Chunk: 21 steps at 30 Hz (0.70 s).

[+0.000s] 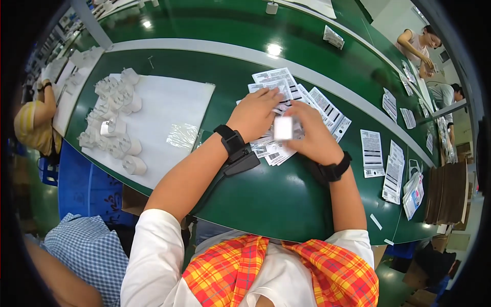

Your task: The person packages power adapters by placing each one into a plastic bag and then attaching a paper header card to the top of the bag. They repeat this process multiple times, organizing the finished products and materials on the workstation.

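My right hand grips a white power adapter between thumb and fingers, its square face slightly blurred. Just left of it, my left hand lies with fingers stretched out over a loose pile of printed packaging cards. Some cards carry clear plastic, and part of the pile is hidden under both hands. To the left, a cluster of white power adapters, several wrapped in clear plastic, covers the edge of a white sheet.
A flat clear plastic bag rests on the sheet. At right are more cards, a hanging-hole pack and a stack of brown cardboard. A white rail crosses behind. Co-workers sit left and far right.
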Motion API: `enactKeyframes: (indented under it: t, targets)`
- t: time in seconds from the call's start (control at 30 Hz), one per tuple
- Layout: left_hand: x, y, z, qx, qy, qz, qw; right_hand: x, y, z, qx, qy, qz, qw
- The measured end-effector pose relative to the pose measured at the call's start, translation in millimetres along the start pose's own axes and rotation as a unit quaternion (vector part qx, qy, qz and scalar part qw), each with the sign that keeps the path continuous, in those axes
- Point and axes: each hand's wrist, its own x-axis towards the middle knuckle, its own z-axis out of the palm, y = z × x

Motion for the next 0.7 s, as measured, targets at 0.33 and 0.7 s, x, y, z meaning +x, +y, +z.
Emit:
enactKeyframes:
  t: [0.33,0.7]
  targets:
    - [-9,40,-12,0.119,-0.022,-0.066,0.99,-1,-8,9,-0.03,0.058,0.071,0.995]
    - [7,18,-42,-0.04,0.001,-0.161,0.986,4,-12,13,0.067,0.048,-0.1,0.992]
